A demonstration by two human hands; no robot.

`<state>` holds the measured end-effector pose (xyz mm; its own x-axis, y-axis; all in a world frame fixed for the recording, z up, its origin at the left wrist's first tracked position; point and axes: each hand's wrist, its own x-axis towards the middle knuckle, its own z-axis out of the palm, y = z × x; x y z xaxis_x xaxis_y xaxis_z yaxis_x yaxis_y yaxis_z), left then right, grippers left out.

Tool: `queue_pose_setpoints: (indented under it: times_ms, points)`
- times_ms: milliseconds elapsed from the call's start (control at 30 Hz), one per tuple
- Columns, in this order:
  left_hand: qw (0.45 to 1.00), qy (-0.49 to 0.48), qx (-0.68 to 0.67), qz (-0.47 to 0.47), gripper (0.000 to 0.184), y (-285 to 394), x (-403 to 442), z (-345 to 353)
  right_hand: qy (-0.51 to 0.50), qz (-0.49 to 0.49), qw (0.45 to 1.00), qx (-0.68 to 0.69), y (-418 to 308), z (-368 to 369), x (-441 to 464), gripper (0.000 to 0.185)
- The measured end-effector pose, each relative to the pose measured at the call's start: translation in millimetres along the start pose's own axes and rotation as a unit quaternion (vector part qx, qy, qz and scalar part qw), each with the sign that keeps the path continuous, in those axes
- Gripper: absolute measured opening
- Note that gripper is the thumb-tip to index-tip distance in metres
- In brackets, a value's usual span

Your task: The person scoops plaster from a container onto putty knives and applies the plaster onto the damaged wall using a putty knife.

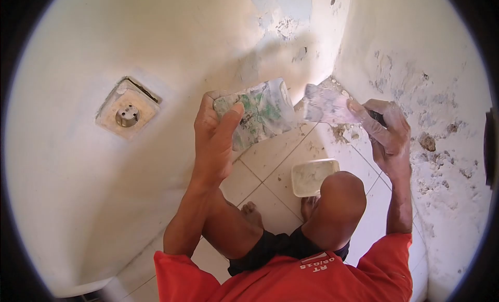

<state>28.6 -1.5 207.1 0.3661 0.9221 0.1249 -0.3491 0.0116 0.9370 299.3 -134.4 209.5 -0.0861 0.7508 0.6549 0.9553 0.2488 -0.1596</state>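
Observation:
My left hand (214,133) grips a flat rectangular board (267,112) by its left edge, thumb on top. White and green smears cover the board's face. My right hand (387,133) is closed around a putty knife (328,104), whose wide blade is coated with whitish paste and points left toward the board. A narrow gap seems to separate the blade from the board's right edge. Part of a dark handle shows between the right fingers. Both tools are held up in front of the wall corner, above the floor.
A pale plastic tub (295,181) with residue stands on the tiled floor (273,200) by my right knee. A power socket (127,115) sits loose from the left wall (67,161). The right wall (447,198) has flaking, pitted patches. Debris lies in the corner.

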Motion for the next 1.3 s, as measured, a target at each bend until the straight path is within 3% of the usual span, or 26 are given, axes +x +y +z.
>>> queue_pose_setpoints:
  times_ms: [133, 233, 300, 367, 467, 567, 633, 700, 800, 933, 1033, 1100, 1200, 1300]
  points:
    - [0.997, 0.006, 0.066, 0.032, 0.023, -3, -4, -1, -0.043, -0.112, 0.983, -0.140, -21, -9, 24, 0.052]
    - [0.988, -0.003, 0.137, 0.063, 0.027, -1, -10, -7, -0.060, -0.135, 0.967, -0.209, -30, -10, 33, 0.051]
    - [0.947, 0.031, 0.283, 0.147, 0.024, 6, -9, -16, -0.062, -0.122, 0.964, -0.229, -29, -15, 39, 0.052]
    - [0.934, 0.070, 0.309, 0.163, 0.025, 16, -16, -16, -0.045, -0.099, 0.959, -0.262, -16, -13, 48, 0.053]
    - [0.929, 0.130, 0.299, 0.176, 0.026, 11, -25, -28, 0.068, 0.013, 0.998, -0.008, 4, 17, 61, 0.053]
    - [0.938, 0.166, 0.242, 0.184, 0.026, 12, -33, -31, 0.127, 0.067, 0.970, 0.198, -8, 63, 76, 0.051]
    - [0.941, 0.183, 0.219, 0.181, 0.026, 15, -38, -36, 0.154, 0.071, 0.963, 0.209, -8, 105, 87, 0.050]
    - [0.916, 0.208, 0.271, 0.209, 0.027, 15, -41, -46, 0.253, 0.092, 0.937, 0.224, -7, 139, 101, 0.050]
    - [0.920, 0.209, 0.273, 0.188, 0.027, 22, -50, -50, 0.284, 0.080, 0.940, 0.170, 1, 164, 114, 0.051]
    - [0.908, 0.204, 0.313, 0.190, 0.028, 20, -57, -60, 0.307, 0.082, 0.934, 0.164, 1, 172, 120, 0.053]
    - [0.922, 0.200, 0.283, 0.175, 0.031, 17, -61, -61, 0.262, 0.151, 0.932, 0.200, -18, 161, 116, 0.052]
    - [0.899, 0.229, 0.308, 0.210, 0.033, 15, -64, -62, 0.257, 0.175, 0.900, 0.306, -32, 159, 117, 0.050]
    - [0.913, 0.235, 0.225, 0.245, 0.032, 18, -68, -52, 0.247, 0.196, 0.890, 0.328, -42, 163, 121, 0.049]
    - [0.907, 0.236, 0.232, 0.260, 0.031, 17, -66, -51, 0.277, 0.178, 0.883, 0.336, -49, 172, 131, 0.050]
